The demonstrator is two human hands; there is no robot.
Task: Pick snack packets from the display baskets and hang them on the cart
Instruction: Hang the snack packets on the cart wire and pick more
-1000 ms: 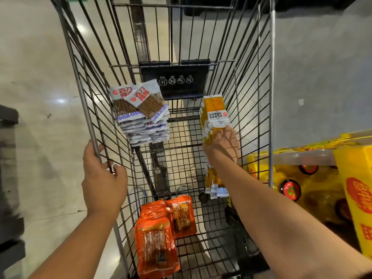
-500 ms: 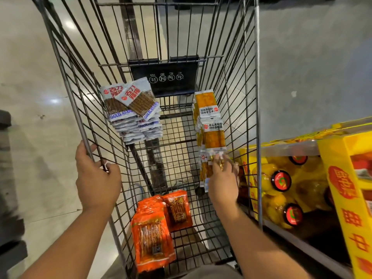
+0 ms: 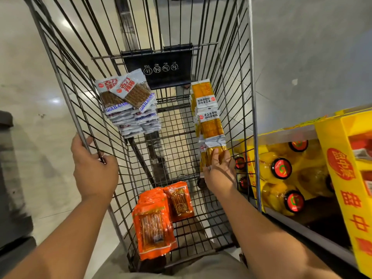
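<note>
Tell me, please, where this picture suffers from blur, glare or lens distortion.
Head view: the wide lens bows the cart outward; light glares off the floor; the dark unit at left and yellow carton at right are smeared; the grey packets at centre are sharp.

One cart (image 3: pixel 250 77) holds three bunches of packets: one grey bunch (image 3: pixel 128 101) at 11 o'clock, one yellow bunch (image 3: pixel 209 117) at 1, one orange bunch (image 3: pixel 157 218) at 6; packets per bunch cannot be counted. Five red-capped bottles (image 3: pixel 281 168) show at 3 o'clock.
</note>
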